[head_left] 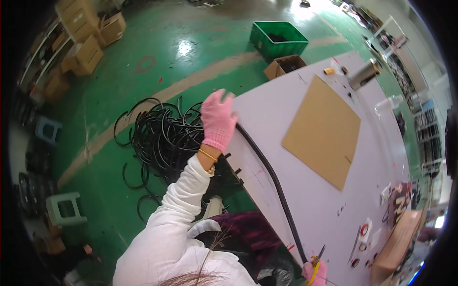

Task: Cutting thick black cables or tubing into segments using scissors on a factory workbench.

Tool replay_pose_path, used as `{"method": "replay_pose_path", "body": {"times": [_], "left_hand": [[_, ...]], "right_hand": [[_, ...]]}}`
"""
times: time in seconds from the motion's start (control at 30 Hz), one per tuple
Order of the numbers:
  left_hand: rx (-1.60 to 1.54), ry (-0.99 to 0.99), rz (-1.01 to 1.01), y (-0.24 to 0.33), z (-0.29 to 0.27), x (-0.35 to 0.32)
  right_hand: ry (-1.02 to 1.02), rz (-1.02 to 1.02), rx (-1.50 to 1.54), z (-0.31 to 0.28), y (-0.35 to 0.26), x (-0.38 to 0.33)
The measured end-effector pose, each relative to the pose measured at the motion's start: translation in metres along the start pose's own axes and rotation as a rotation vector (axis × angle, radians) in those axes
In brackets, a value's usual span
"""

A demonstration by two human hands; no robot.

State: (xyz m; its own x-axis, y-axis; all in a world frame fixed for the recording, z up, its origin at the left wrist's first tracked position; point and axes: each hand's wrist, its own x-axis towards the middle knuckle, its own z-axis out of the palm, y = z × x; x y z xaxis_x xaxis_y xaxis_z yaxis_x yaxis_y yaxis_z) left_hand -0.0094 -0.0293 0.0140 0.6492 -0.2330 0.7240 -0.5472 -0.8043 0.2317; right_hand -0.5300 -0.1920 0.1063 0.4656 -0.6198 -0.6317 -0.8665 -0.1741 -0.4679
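My left hand (218, 119), in a pink glove, is at the table's left corner with its fingers stretched out and apart. A long black tube (271, 174) runs in a curve along the table edge from beside that hand down to my right hand. The left palm is hidden, so any contact with the tube there does not show. At the lower edge my right hand (311, 275), also in pink, is closed around yellow-handled scissors (315, 263), their dark tip pointing up. The tube's near end meets this hand, which the frame partly cuts off.
A heap of black tubes (162, 136) lies on the green floor at left. On the white table (257, 107) are a cardboard sheet (324, 133), tape rolls (364, 229) and a metal cylinder (365, 75). A green crate (279, 40) and stools (67, 209) stand around.
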Motion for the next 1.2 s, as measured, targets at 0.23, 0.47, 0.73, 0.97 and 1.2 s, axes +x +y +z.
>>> {"method": "replay_pose_path", "body": {"times": [0.23, 0.47, 0.73, 0.97, 1.2], "left_hand": [[-0.372, -0.645, 0.169, 0.028, 0.002, -0.01], [-0.354, -0.667, 0.196, -0.001, -0.01, 0.002], [-0.427, -0.591, 0.217, -0.012, -0.01, -0.003], [-0.388, -0.539, 0.184, -0.012, -0.008, -0.007], [-0.375, -0.493, 0.168, -0.014, -0.011, -0.014]], "right_hand": [[-0.211, -0.325, -0.448, 0.0, 0.003, 0.014], [-0.29, -0.267, -0.344, -0.006, -0.022, 0.009], [-0.298, -0.022, -0.288, -0.003, -0.059, 0.004], [-0.227, 0.255, -0.004, 0.001, -0.085, 0.005], [-0.147, 0.355, 0.522, 0.001, -0.012, 0.002]]}}
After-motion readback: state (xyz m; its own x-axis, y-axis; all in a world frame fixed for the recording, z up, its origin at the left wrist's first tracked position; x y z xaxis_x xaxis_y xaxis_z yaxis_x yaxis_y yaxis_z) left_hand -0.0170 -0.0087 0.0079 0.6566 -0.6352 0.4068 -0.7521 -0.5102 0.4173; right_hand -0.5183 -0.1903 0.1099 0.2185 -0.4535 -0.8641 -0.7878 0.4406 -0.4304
